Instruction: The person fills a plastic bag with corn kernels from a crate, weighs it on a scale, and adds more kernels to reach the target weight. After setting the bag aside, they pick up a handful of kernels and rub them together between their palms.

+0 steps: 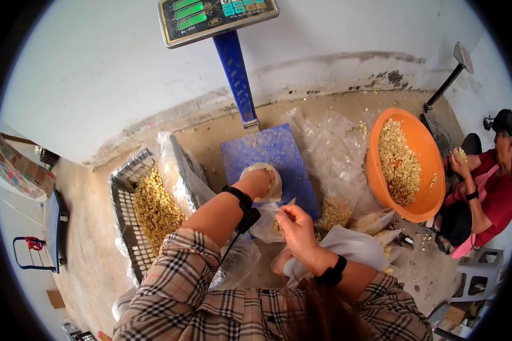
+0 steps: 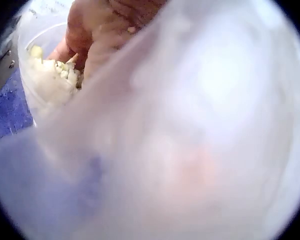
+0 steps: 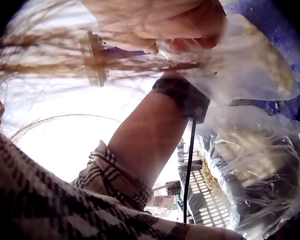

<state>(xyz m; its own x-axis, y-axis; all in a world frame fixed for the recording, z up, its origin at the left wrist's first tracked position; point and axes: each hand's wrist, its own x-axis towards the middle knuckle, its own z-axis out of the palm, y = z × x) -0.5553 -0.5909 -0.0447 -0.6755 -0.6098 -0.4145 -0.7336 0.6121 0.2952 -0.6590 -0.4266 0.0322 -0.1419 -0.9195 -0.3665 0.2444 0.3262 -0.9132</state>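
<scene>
My left hand (image 1: 259,183) reaches into a clear plastic bag (image 2: 27,95) over the blue scale platform (image 1: 256,149). Its fingers curl among pale yellow kernels (image 2: 57,80) in the left wrist view, where blurred plastic hides much of the hand. Close beside it, my right hand (image 1: 298,230) pinches the edge of the clear plastic (image 1: 264,223) between thumb and fingers. In the right wrist view that plastic hangs from the right hand (image 3: 175,25), with kernels (image 3: 270,55) showing through it, and strands of hair cross in front.
Left of the scale stands a plastic-lined crate (image 1: 125,227) of yellow kernels. On the right, clear bags (image 1: 330,142) lie near an orange basin (image 1: 375,170) holding more kernels. A seated person (image 1: 486,193) handles kernels beside it. The scale's display (image 1: 216,17) rises on a blue post.
</scene>
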